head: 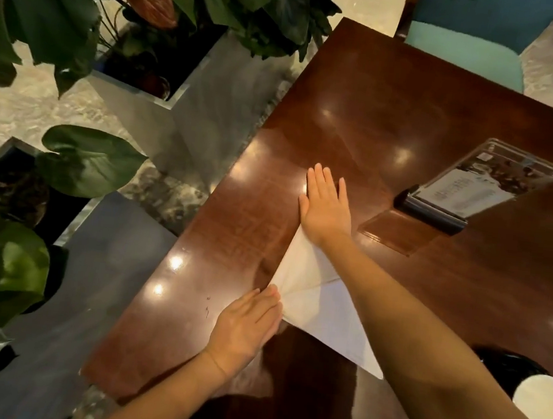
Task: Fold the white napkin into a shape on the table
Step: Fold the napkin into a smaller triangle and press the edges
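reaching from left hand (247, 324) to right hand (327, 207), white napkin (320, 301) lies flat.

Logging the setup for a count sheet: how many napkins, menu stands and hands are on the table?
white napkin: 1
menu stand: 1
hands: 2, left hand and right hand
Total: 4
The white shape at the right edge is unclear, not counted.

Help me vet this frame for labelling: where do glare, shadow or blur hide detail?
Head view: glare spots dot the glossy table; dark shadow covers its near edge below the left hand; the white napkin looks washed out; print on the menu stand is too soft to read.
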`<act>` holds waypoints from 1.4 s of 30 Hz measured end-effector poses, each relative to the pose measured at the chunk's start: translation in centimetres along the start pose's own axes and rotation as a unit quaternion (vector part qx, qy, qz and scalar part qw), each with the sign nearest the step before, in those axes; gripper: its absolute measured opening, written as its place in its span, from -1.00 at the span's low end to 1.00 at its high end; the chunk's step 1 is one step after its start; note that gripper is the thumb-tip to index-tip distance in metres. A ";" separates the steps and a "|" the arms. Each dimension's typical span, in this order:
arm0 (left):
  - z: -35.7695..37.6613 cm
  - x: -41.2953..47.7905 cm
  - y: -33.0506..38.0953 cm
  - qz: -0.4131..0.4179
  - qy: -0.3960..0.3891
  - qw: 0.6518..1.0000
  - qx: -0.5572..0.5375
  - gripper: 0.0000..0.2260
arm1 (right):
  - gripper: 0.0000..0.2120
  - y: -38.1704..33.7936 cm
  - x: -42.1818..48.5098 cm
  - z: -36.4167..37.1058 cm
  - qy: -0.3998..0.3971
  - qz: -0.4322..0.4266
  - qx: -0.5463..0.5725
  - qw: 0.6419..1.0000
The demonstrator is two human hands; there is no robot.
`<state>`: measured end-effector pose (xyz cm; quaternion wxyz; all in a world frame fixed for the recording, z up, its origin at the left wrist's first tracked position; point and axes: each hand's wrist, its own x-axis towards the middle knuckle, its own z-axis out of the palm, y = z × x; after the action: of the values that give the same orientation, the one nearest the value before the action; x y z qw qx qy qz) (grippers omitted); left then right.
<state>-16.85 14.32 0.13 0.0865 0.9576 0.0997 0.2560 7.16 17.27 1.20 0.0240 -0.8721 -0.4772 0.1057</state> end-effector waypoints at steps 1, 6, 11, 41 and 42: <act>0.2 -0.2 -0.1 0.001 0.003 1.000 -0.004 -0.89 | -0.47 0.2 0.5 -0.2 0.000 -0.007 -0.011 1.000; 0.5 -0.3 0.1 -0.011 0.018 0.999 -0.027 -0.87 | -0.47 1.7 2.7 -1.6 0.009 0.009 -0.019 1.000; 1.0 -0.6 0.1 -0.065 -0.025 0.996 -0.052 -0.73 | -0.66 1.9 0.6 -3.4 0.056 0.002 0.061 0.997; -0.9 0.6 1.6 -0.335 -0.018 0.929 -0.159 -0.78 | -0.85 -0.1 0.9 -4.4 -0.077 0.123 0.285 0.947; -0.9 0.7 1.6 -0.342 -0.014 0.926 -0.162 -0.78 | -0.84 -0.2 1.0 -4.5 -0.074 0.126 0.290 0.946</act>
<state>-16.47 13.01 1.59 0.3245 0.8418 0.3766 0.2103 8.44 18.46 5.51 0.2273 -0.8700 -0.3126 0.3062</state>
